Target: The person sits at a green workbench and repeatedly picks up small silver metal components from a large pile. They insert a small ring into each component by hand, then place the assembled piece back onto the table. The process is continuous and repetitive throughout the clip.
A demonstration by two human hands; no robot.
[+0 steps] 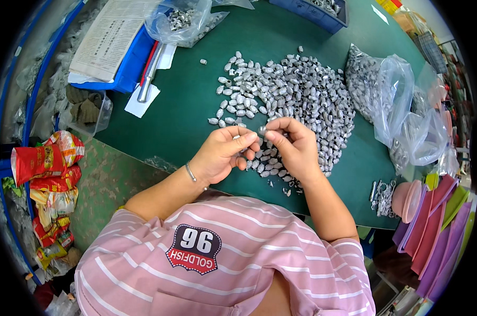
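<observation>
A heap of small silver-grey, barrel-shaped metal pieces [317,95] is spread over the green table [180,105], with a looser group on its left side. In front of the heap, my right hand [295,150] pinches one small silver metal piece [262,130] between thumb and index finger. My left hand [222,152] is close beside it, its thumb and index finger pressed together; whatever they may hold is too small to make out. A few more metal pieces and broken grey bits lie below my hands, near the table's front edge.
At the back left are a blue bin [136,66] with a printed sheet and a clear bag [183,26] of metal parts. A blue tray [323,13] stands at the far edge. Filled plastic bags [388,95] and small metal clips [383,197] lie on the right.
</observation>
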